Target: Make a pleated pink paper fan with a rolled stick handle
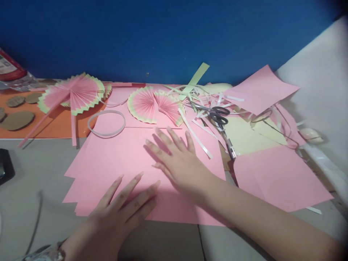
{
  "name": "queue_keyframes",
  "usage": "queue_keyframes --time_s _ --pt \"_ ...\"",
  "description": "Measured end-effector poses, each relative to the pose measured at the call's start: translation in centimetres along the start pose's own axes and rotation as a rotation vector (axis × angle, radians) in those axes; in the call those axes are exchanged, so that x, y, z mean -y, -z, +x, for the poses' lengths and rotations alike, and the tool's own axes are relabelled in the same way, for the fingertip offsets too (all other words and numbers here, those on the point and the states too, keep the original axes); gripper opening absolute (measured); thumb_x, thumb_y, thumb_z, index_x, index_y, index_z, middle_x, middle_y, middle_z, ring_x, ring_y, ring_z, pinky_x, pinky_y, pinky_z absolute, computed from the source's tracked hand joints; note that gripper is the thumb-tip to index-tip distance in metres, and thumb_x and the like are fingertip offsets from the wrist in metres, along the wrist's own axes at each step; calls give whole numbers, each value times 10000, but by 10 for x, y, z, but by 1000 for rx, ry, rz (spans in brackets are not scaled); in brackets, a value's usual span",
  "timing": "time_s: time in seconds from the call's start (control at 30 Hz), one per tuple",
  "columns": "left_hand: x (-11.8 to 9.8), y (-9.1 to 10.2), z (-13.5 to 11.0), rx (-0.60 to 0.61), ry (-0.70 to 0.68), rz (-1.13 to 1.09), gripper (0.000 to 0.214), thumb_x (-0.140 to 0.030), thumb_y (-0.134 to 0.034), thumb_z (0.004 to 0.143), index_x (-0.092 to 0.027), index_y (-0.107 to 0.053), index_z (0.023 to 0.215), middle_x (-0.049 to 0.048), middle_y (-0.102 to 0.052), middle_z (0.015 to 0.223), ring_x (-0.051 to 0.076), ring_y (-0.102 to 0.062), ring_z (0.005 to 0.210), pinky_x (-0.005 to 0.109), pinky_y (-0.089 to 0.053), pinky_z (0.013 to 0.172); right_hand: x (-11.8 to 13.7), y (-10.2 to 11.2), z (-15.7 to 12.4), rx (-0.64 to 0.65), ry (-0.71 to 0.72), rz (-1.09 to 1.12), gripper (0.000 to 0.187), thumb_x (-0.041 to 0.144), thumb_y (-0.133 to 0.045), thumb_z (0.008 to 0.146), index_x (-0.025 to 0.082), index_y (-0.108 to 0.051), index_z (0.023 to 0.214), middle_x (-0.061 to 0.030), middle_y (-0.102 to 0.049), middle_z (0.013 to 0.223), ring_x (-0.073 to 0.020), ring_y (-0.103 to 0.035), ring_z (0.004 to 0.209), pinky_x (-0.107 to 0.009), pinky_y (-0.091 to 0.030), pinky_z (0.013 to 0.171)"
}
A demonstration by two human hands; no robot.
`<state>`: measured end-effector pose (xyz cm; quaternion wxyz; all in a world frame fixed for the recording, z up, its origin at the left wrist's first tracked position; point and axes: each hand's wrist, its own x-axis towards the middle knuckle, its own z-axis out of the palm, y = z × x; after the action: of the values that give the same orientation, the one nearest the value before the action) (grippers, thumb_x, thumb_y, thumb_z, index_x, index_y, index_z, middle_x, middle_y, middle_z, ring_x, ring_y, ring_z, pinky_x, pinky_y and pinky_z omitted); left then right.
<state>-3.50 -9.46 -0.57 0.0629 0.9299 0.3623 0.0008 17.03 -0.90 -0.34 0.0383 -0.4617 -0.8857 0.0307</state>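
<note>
Two hands [111, 217] [181, 163], splayed, touching pink paper [108, 156]

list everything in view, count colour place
Pink sheets: several, pink, centre
Ring: one, white, centre left
Fans: at least two, pink-green, back
Strips: many, white/green, back
Scissors: at least one, black-handled, right
Loose sheets: several, pink/yellow, right
Orange sheet: one, orange, left
Discs: several, brown, left
Bottle: one, clear/red, left
Black object: one, black, left
Panel: one, blue, back
Table: one, grey, underneath
Left hand: one, bare, over pink sheets
Right hand: one, bare, over pink sheets
</note>
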Motion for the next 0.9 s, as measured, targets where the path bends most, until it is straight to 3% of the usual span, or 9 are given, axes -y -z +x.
queue_keyframes --time_s 0.07,0.23,0.37,0.53,0.67,0.8,0.9 --pt "0 0 0 11 7 5 817 -742 -434 749 -241 -438 1395 -35 -293 1524 320 -165 1411 479 68 1152 2 -1 0 -16 -33 -20 513 307 -379 965 273 -278 1466 -101 -191 1565 -342 -146 1429 -665 -127 1081" --pt "0 2 0 31 7 15 809 -744 -407 760 -246 -431 1398 -38 -306 1517 319 -178 1406 487 69 1148 0 -3 0 16 47 -2 497 336 -346 974 305 -269 1464 -75 -211 1562 -326 -174 1426 -662 -179 1072" --pt "-1 2 0 40 15 11 837 -771 -402 741 -252 -430 1397 -3 -343 1506 322 -148 1421 498 46 1147 -14 -1 4 -46 -79 -76 492 326 -337 977 259 -293 1462 -109 -211 1559 -336 -174 1425 -657 -109 1089" --pt "3 -2 -1 -8 -45 22 803 -729 -440 757 -302 -353 1432 -19 -312 1520 322 -148 1421 517 41 1138 -18 -1 5 -30 -82 -76 472 318 -300 985 271 -308 1455 -94 -228 1556 -328 -190 1422 -647 -104 1096" --pt "5 -2 0 -9 -58 40 899 -752 -464 708 -243 -348 1440 -5 -298 1525 315 -132 1421 505 59 1140 -6 -2 0 -6 -27 -24 486 281 -314 978 271 -283 1463 -92 -201 1564 -312 -181 1426 -639 -141 1095" --pt "3 -1 0 25 -18 40 928 -754 -509 654 -257 -375 1426 -22 -326 1511 300 -116 1427 495 60 1147 5 -4 -6 36 26 29 572 146 -370 931 256 -239 1477 -93 -179 1569 -312 -133 1437 -641 -156 1092" --pt "1 0 0 42 4 32 914 -716 -525 668 -249 -356 1436 -5 -359 1495 303 -157 1419 503 59 1146 7 -5 -7 46 96 82 531 210 -339 961 250 -232 1479 -88 -171 1571 -305 -124 1440 -639 -158 1095"
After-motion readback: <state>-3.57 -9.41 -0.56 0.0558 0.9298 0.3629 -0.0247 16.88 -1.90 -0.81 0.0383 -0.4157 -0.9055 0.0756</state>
